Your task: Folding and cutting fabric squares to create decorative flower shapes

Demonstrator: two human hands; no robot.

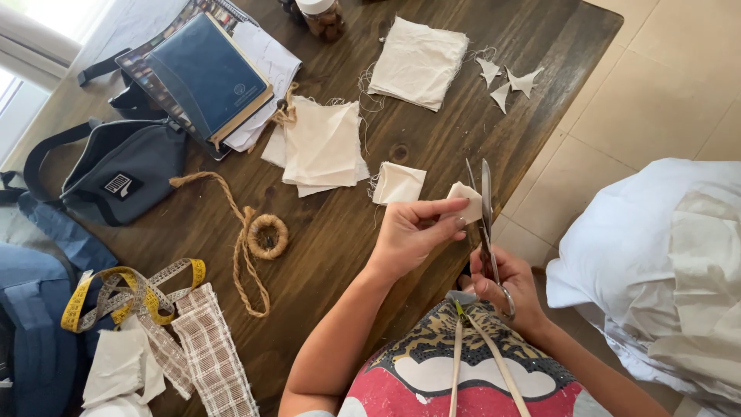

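The left hand [409, 235] pinched a small cream cloth square [465, 202] between thumb and fingers, just off the dark wooden table [340, 232] edge. The right hand [509, 289], fingers through the handles, held steel scissors [486, 220], blades parted at the cloth. Judged step: trimming; steady alignment needed next. Pale tiled floor [656, 85] lay beyond the table.
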